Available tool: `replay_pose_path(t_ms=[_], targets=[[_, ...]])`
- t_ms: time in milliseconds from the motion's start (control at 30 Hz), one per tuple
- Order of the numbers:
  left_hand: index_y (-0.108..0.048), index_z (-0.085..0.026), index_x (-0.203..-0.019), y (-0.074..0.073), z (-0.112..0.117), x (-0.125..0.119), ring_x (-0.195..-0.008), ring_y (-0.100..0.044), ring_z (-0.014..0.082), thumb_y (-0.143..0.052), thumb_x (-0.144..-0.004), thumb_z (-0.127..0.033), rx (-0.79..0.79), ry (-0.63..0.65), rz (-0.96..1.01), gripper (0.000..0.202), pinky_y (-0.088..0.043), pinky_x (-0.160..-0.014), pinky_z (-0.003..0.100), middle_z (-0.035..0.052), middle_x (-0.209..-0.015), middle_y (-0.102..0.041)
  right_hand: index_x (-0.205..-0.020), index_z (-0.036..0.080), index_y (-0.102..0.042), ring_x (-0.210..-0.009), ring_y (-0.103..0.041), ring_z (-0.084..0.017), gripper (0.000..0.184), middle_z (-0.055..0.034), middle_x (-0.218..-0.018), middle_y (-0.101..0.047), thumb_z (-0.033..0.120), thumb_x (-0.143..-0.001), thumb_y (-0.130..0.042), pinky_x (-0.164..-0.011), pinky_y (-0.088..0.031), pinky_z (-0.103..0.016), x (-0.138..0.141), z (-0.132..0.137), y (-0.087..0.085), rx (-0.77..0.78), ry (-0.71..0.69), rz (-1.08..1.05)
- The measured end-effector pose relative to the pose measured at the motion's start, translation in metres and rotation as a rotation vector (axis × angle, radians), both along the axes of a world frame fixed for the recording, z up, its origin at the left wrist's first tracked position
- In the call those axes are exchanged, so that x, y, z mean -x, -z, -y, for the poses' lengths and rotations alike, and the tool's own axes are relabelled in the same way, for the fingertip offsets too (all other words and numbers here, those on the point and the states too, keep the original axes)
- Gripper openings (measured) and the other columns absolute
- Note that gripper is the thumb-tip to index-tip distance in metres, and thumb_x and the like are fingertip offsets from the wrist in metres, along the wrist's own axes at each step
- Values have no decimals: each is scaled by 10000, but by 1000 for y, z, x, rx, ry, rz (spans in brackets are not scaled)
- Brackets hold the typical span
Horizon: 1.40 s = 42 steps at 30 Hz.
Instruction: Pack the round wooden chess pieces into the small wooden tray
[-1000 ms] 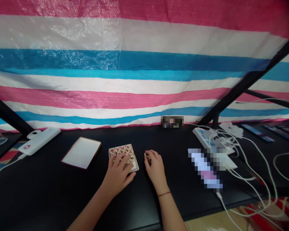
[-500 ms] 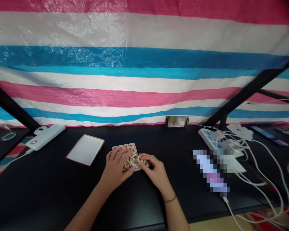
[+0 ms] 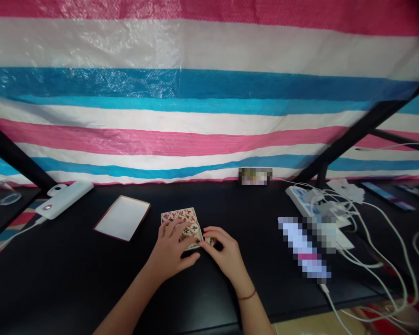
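Observation:
Round cream Chinese chess pieces [image 3: 194,228], some with red and some with black characters, fill a shallow white box [image 3: 201,229] on the black table. My left hand [image 3: 172,244] lies over the box's near left part, fingers spread and fingertips on the pieces, hiding some of them. Its thumb sticks out past the near edge. At the box's right edge, my right hand [image 3: 225,249] has thumb and forefinger apart with no piece between their tips. One loose chess piece [image 3: 211,241] shows beside the box, partly covered by that hand's fingers.
Left of the box lies an open lid [image 3: 123,217], white inside. A white device with a cable [image 3: 64,201] is at the far left. On the right are a power strip [image 3: 300,197], tangled white cables and a blurred phone [image 3: 303,249]. Striped sheeting [image 3: 195,144] hangs behind.
The piece pinched in my right hand has left its fingertips, which have parted. My left hand has shifted slightly, uncovering more red pieces at the back of the box.

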<state>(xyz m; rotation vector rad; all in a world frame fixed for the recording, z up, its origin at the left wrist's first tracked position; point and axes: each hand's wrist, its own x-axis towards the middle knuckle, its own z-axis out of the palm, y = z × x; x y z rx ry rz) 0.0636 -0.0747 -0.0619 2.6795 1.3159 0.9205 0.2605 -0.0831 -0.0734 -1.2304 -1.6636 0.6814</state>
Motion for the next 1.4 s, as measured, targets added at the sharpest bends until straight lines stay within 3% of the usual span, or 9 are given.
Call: replay_pose_path(t_ms=[100,333,500,833,1033,1100,1233,1333,1400], targets=[[-708,-315,-1004,-1,0,0,-1183,-503,312,-635,-810,-476,-14,2,3,263,-318,-1003,494,47,-1197,-648,-860,222,-695,-878,-648,-193,63,-63,-1002,-660,219,-800,-713,-753,-543,-304,4,1,-2,-62,37,-18],[-679,-275,-1096,-8,0,7,-1152,-535,294,-609,-831,-381,-13,-60,10,294,-365,-992,450,69,-1194,-649,-979,240,-678,-929,-624,-207,154,-59,-984,-663,185,-836,-665,-840,-532,-354,22,3,-11,-168,-46,91],[-622,-266,-1225,4,0,12,-1260,-469,340,-655,-790,-452,16,-100,-22,475,-331,-1048,501,110,-1315,-576,-838,237,-677,-912,-613,-222,12,-59,-910,-669,236,-843,-666,-811,-529,-382,20,4,-12,-172,-47,146],[-551,-233,-1312,27,-11,18,-1307,-401,345,-720,-761,-428,27,-128,-70,608,-347,-1062,510,153,-1360,-498,-824,231,-662,-903,-604,-210,101,-57,-911,-656,148,-826,-603,-802,-523,-366,20,4,-13,-169,-76,158],[-515,-235,-1342,10,-11,19,-1288,-422,346,-629,-836,-460,-23,-144,-96,565,-334,-1056,539,151,-1368,-498,-815,235,-663,-893,-604,-210,135,-51,-866,-657,135,-840,-576,-800,-523,-368,24,2,-13,-195,-64,161],[-520,-211,-1336,-3,-10,25,-1265,-437,351,-566,-879,-451,-52,-261,-81,519,-331,-1050,538,155,-1348,-521,-851,235,-665,-897,-603,-213,120,-56,-883,-656,154,-844,-577,-801,-523,-373,23,3,-14,-196,-43,148],[-536,-124,-1298,-18,-9,50,-1050,-563,367,-440,-934,-382,-28,-769,-144,456,-472,-786,469,209,-1201,-597,-896,224,-659,-872,-608,-211,122,-66,-892,-655,172,-855,-556,-781,-522,-372,20,5,-17,-213,18,108],[-670,-123,-1012,-21,-6,70,-834,-624,323,-357,-931,-252,121,-780,-308,349,-460,-703,449,170,-959,-673,-880,223,-659,-847,-615,-210,138,-65,-869,-657,168,-860,-534,-757,-525,-367,21,6,-18,-224,34,88],[-668,-139,-895,-29,-1,76,-772,-636,305,-329,-922,-227,169,-751,-273,352,-455,-740,468,134,-837,-676,-888,226,-660,-852,-620,-216,150,-68,-868,-661,171,-865,-523,-762,-529,-374,23,8,-20,-224,36,79]])
